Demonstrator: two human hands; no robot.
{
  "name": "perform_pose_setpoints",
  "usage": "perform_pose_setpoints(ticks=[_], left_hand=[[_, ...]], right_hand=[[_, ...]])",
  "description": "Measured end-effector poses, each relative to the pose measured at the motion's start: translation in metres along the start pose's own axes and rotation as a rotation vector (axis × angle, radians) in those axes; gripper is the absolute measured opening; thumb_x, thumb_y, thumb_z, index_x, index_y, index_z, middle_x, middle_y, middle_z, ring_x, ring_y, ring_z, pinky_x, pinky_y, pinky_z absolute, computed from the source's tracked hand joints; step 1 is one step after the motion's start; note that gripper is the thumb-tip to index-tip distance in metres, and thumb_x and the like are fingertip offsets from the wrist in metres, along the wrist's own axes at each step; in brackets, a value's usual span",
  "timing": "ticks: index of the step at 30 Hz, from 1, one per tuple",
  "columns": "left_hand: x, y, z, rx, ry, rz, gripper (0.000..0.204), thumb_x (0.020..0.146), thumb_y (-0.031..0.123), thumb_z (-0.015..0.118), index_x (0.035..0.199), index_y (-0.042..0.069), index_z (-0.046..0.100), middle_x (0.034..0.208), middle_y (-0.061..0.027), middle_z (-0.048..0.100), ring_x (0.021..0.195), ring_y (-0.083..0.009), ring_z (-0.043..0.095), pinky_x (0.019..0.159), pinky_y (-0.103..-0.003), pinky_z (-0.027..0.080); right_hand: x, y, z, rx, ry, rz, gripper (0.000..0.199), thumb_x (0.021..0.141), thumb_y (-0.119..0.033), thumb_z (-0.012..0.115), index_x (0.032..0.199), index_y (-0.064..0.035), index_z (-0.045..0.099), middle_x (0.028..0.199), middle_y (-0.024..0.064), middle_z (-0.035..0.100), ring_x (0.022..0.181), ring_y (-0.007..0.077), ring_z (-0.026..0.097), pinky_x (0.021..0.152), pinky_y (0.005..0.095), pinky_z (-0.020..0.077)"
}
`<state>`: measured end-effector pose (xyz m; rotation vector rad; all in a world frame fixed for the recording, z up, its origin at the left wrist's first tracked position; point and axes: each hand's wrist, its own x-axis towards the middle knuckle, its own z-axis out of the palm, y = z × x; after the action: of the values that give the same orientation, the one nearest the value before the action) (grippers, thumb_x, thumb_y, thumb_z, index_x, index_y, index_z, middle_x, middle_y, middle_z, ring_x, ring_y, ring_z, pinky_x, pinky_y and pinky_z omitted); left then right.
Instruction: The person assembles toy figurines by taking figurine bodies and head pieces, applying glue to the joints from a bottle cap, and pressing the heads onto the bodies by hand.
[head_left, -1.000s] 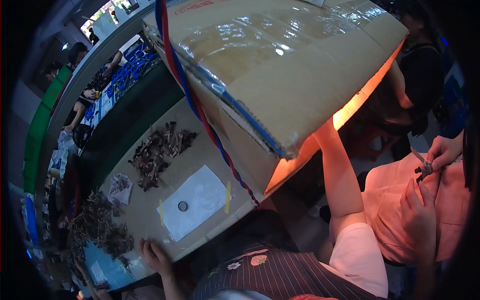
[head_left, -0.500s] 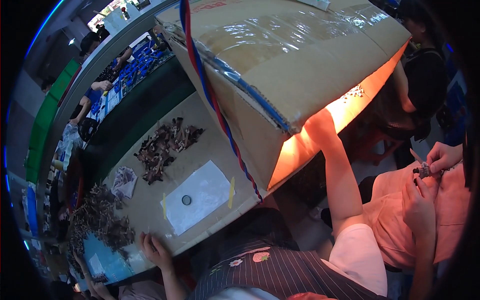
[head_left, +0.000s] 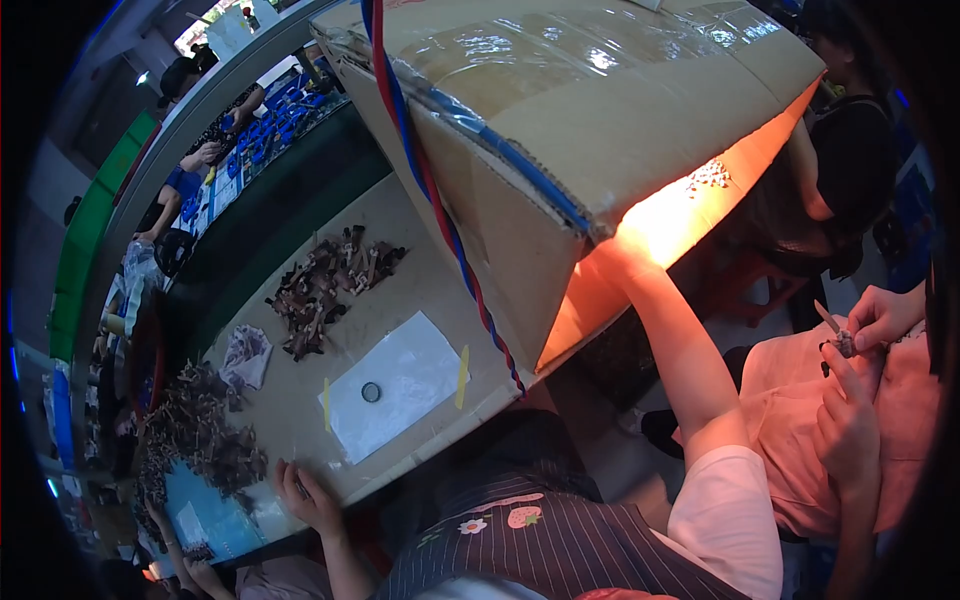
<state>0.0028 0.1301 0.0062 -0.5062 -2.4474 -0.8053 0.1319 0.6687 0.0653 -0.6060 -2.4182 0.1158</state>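
My left hand (head_left: 306, 496) is at the table's near edge, fingers bent together around something small and dark that I cannot make out. Beside it lies a heap of small brown-grey pieces (head_left: 205, 430). My right arm reaches into the open side of a large cardboard box (head_left: 640, 110), which glows orange inside. There my right hand (head_left: 626, 252) is washed out by the glare and partly covered by the box edge, so its fingers do not show. Deeper in the lit box lie several small pale pieces (head_left: 711, 174).
A small dark ring (head_left: 371, 392) lies on white paper (head_left: 400, 385) taped to the table. Behind it are another brown pile (head_left: 335, 285) and a crumpled cloth (head_left: 246, 357). A red-blue twisted cable (head_left: 437, 205) hangs before the box. At right, a co-worker's hands (head_left: 855, 400) hold a small piece.
My right hand has shifted slightly toward the near left corner of the box opening. My left hand has moved a little left, its fingers closer together.
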Motion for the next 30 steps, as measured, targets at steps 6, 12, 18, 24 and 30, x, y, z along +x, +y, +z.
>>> perform_pose_setpoints(ticks=[6, 12, 18, 24, 30], left_hand=[[0.000, 0.004, -0.011, 0.007, -0.010, -0.018, 0.023, 0.096, 0.008, 0.052, 0.110, -0.009, 0.058, 0.127, -0.0248, 0.054, 0.117, -0.0379, 0.053, 0.100, -0.042, 0.040], [-0.001, 0.003, -0.004, 0.008, -0.040, 0.003, 0.023, 0.096, 0.008, 0.052, 0.109, -0.010, 0.058, 0.126, -0.0255, 0.053, 0.116, -0.0391, 0.053, 0.100, -0.043, 0.040], [0.000, 0.000, -0.003, 0.029, -0.023, 0.001, 0.022, 0.096, 0.008, 0.052, 0.109, -0.009, 0.058, 0.125, -0.0251, 0.054, 0.116, -0.0387, 0.053, 0.100, -0.043, 0.041], [0.001, -0.001, -0.002, 0.037, -0.020, 0.004, 0.022, 0.095, 0.008, 0.053, 0.107, -0.009, 0.059, 0.123, -0.0245, 0.055, 0.114, -0.0383, 0.054, 0.099, -0.042, 0.042], [0.000, -0.001, -0.002, 0.042, -0.018, 0.015, 0.021, 0.095, 0.008, 0.053, 0.106, -0.009, 0.059, 0.122, -0.0245, 0.056, 0.112, -0.0384, 0.055, 0.097, -0.042, 0.043]], right_hand=[[-0.001, 0.003, 0.006, 0.376, 0.403, 0.105, 0.034, 0.091, -0.027, 0.061, 0.065, -0.0043, 0.062, 0.056, 0.0132, 0.058, 0.051, 0.0323, 0.058, 0.050, 0.0423, 0.0468], [-0.021, 0.074, 0.074, 0.014, 0.333, -0.063, 0.019, 0.076, -0.007, 0.059, 0.057, -0.0064, 0.056, 0.053, 0.0085, 0.055, 0.045, 0.0260, 0.055, 0.043, 0.0404, 0.0441], [-0.021, 0.077, 0.094, 0.013, 0.322, -0.065, 0.020, 0.077, -0.006, 0.059, 0.057, -0.0078, 0.054, 0.052, 0.0068, 0.053, 0.043, 0.0234, 0.052, 0.042, 0.0388, 0.0428], [-0.017, 0.079, 0.111, 0.075, 0.349, -0.015, 0.021, 0.077, -0.006, 0.059, 0.057, -0.0084, 0.053, 0.052, 0.0061, 0.052, 0.043, 0.0225, 0.051, 0.041, 0.0383, 0.0418], [-0.023, 0.072, 0.127, 0.145, 0.374, 0.039, 0.022, 0.078, -0.006, 0.059, 0.057, -0.0090, 0.052, 0.052, 0.0054, 0.051, 0.042, 0.0215, 0.049, 0.040, 0.0378, 0.0409]])
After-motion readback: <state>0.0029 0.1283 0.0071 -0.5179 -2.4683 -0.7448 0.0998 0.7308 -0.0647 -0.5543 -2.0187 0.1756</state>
